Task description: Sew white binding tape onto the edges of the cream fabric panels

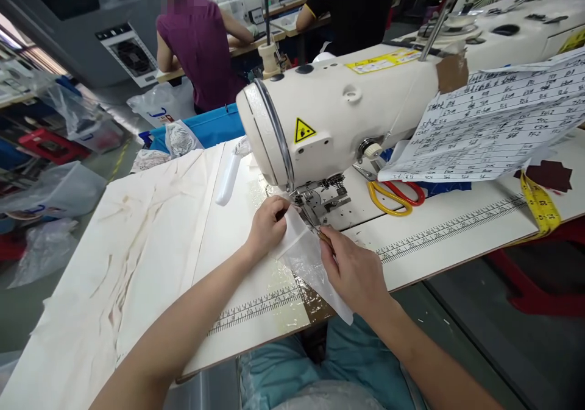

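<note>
White sheer fabric (pixel 311 264) lies under the needle area of a white sewing machine (pixel 338 111) and hangs toward the table's front edge. My left hand (pixel 269 227) is closed on the fabric's left side, just left of the presser foot, its thumb and fingers pinched together. From the right, my right hand (pixel 356 270) grips a slim metal tool (pixel 314 228) with a yellowish-brown handle. Its tip points at the needle area, over the fabric; its exact kind is unclear. The needle itself is hidden among the metal parts.
Scissors (pixel 390 200) with yellow and red handles lie right of the needle plate, beside a handwritten sheet (pixel 493 123). A tape measure (pixel 539 206) hangs over the front edge. Left lies a white oblong object (pixel 227 178). Two people sit at machines beyond.
</note>
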### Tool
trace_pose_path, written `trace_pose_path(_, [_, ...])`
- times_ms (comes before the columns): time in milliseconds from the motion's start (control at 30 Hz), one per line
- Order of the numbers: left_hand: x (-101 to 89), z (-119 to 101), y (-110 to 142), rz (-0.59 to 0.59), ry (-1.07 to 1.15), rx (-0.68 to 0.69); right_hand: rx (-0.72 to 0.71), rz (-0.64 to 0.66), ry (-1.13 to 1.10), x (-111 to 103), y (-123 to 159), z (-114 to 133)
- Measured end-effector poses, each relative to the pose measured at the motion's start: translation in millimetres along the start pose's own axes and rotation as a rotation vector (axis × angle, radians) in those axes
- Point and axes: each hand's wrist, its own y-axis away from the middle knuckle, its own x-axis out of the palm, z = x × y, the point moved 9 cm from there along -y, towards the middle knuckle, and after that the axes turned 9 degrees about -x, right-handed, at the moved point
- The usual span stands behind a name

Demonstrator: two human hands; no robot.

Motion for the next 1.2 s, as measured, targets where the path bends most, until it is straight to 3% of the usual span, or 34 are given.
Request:
trace_pose_path(567, [0.5,2,0,0.004,-0.019,-0.002,0.008,0.017,0.019,3,-3,1])
trace_pose_path(967, [5.1,-12,1,-0.076,-0.266,0.182,0.045,0.145,0.066,11,-2,1])
trace_pose_path(1200, [-0.9,-5,-1,-0.070,-0.163,0.092,0.070,0.173,0.024,12,-1,-1])
